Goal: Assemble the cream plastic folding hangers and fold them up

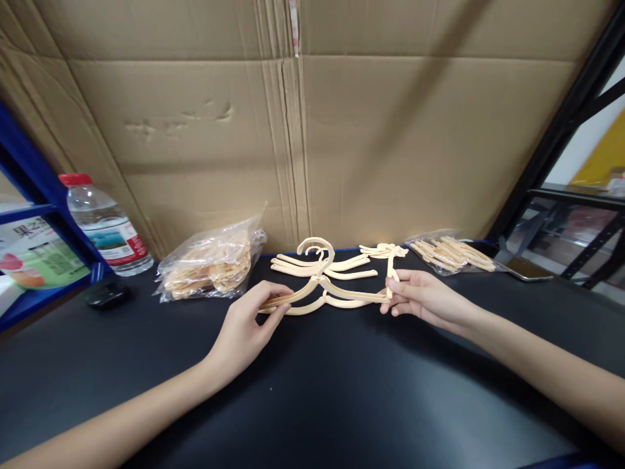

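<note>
A cream plastic clothes hanger is held up over the black table, hook at the top. My left hand pinches the end of its left arm between thumb and fingers. At the other end, my right hand grips a short cream strip that stands upright against the tip of the hanger's right arm. Whether the two are joined I cannot tell. Another pair of curved cream arms shows just below the held hanger. Behind it, several cream hangers lie stacked.
A pile of loose cream pieces lies behind my right hand. Clear bags of cream parts stand left and right. A water bottle, a black object and a phone flank them. Cardboard walls the back.
</note>
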